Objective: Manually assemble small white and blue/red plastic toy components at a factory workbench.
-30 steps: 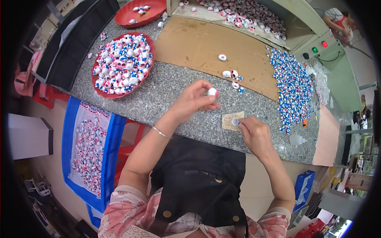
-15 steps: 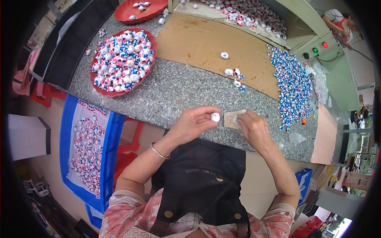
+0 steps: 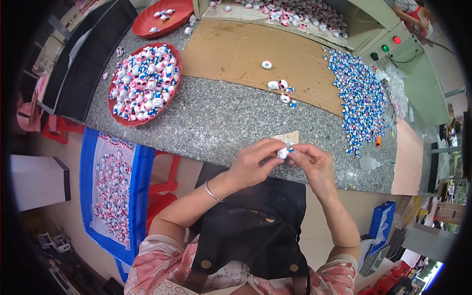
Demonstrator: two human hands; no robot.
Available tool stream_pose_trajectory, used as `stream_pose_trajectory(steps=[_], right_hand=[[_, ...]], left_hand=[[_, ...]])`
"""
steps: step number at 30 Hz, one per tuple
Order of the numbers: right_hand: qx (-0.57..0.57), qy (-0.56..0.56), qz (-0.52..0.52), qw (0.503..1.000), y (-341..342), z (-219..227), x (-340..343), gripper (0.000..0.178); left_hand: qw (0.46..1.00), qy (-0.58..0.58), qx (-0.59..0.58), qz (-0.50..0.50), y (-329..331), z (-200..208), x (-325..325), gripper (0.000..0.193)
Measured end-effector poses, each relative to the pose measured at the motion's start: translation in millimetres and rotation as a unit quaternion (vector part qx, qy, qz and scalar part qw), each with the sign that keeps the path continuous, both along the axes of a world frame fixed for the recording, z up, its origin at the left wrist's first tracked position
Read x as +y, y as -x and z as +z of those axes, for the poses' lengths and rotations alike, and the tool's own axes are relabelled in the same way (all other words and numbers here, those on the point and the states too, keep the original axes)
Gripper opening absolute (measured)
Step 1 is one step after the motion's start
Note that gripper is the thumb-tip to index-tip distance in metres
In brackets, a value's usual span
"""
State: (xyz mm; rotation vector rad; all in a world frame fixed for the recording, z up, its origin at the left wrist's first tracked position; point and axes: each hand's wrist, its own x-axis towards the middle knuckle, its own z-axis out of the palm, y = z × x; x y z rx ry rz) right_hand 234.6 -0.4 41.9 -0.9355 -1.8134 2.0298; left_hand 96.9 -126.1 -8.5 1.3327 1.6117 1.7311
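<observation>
Near the front edge of the grey speckled table (image 3: 216,115), my two hands meet. My left hand (image 3: 255,160) pinches a small white figurine head (image 3: 281,153) between thumb and fingers. Against it, my right hand (image 3: 314,160) holds a tiny blue figurine body (image 3: 291,149), mostly covered by the fingertips. Just behind the hands lies a small tan board (image 3: 287,136), partly hidden by them. Farther back, several loose white heads (image 3: 273,85) and small blue bodies (image 3: 293,104) rest at the edge of a brown cardboard sheet (image 3: 236,54).
At left stands a red dish (image 3: 179,81) heaped with figurine pieces, with another red dish (image 3: 189,12) behind. Below it is a blue crate (image 3: 133,196) of figurines. Blue bodies (image 3: 356,98) lie piled at right, near a clear plastic bottle (image 3: 368,163) and a green machine housing (image 3: 423,88).
My right hand has lifted off the tan board and come to the white head, now holding a tiny blue body. My left hand has moved right with the head. The view has shifted slightly.
</observation>
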Motion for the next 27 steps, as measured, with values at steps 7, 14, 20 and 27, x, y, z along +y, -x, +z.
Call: stream_pose_trajectory(steps=[7, 14, 20, 27], right_hand=[[0.008, -0.291, 0.084, 0.953, -9.4, 17.4, 0.5, 0.011], [0.023, -0.318, 0.118, 0.940, -5.5, 18.9, -1.8, 0.012], [0.008, -0.304, 0.098, 0.947, 0.6, 6.0, -5.5, 0.015], [-0.096, -0.572, -0.086, 0.810, -72.5, -22.9, 62.1, 0.022]], left_hand=[[0.987, 0.055, -0.062, -0.139, 14.8, 10.1, -2.4, 0.028], [0.916, 0.126, -0.314, -0.215, 10.2, 12.9, -5.8, 0.027], [0.895, 0.168, -0.367, -0.191, 17.1, 1.8, 0.1, 0.028], [0.948, 0.093, 0.229, 0.199, 118.4, 55.7, -49.5, 0.022]])
